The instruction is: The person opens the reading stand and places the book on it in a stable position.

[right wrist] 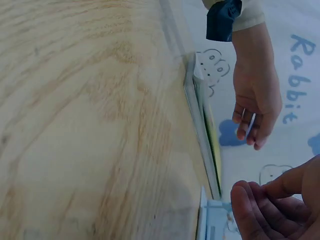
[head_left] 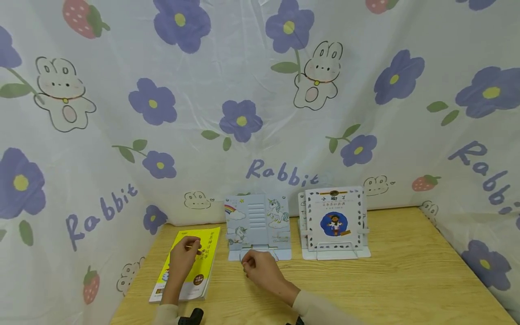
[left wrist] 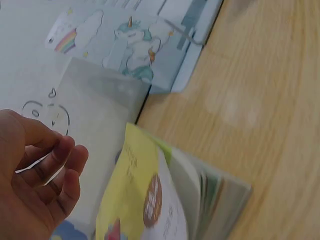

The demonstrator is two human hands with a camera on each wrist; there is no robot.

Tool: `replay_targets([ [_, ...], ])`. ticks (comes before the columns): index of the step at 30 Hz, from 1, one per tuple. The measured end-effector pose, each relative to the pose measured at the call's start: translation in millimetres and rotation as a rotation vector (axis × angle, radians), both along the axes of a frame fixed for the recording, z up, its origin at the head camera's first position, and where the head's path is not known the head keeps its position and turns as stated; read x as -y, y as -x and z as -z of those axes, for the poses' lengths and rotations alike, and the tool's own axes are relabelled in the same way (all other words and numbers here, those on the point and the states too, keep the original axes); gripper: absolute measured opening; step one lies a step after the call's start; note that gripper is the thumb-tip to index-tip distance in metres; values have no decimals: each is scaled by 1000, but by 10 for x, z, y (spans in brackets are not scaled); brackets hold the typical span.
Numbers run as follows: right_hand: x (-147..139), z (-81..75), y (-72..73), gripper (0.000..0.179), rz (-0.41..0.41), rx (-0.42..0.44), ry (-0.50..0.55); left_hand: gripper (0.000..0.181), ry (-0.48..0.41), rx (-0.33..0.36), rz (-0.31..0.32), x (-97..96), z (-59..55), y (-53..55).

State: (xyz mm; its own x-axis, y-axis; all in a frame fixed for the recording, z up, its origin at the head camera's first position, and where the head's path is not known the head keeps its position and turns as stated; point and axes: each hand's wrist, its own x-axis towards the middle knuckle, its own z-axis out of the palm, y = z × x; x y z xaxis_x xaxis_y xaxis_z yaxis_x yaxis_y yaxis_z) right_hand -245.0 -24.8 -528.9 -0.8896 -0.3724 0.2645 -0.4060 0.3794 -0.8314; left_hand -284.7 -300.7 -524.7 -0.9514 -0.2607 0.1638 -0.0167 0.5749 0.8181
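A thick paperback book with a yellow and white cover lies at the left of the table. Over it hovers my left hand, fingers loosely bent and holding nothing. In the left wrist view that hand is beside the book's slightly lifted cover. My right hand is just in front of the base of a light blue unicorn book stand, which stands upright with no book on it. Seen from the right wrist, its fingers are relaxed and bent, with nothing between them.
To the right, a second book stand holds a white picture book upright behind a wire clip. A curtain printed with flowers and rabbits hangs behind and beside the wooden table.
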Motion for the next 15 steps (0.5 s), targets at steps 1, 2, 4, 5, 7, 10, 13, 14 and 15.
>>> replay_targets([
  [1,35,8,-6,7,-14,15,0,29,18,1,-4,36,13,-22],
  [2,69,17,-8,7,-28,29,0,29,35,5,-11,70,26,-43],
  [4,135,40,-5,8,-54,64,7,30,60,21,-25,136,43,-87],
  [5,165,52,-1,8,-68,84,11,30,69,32,-32,168,51,-109],
  [7,222,74,11,10,-94,137,38,31,95,54,-49,235,68,-153],
  [10,296,92,29,11,-116,186,56,32,171,77,-83,331,98,-207],
  [13,365,108,52,10,-119,203,34,33,264,71,-125,414,135,-242],
  [14,386,109,59,10,-119,202,17,33,284,67,-139,436,147,-249],
  [15,406,114,69,10,-116,199,1,35,301,64,-150,456,161,-254],
])
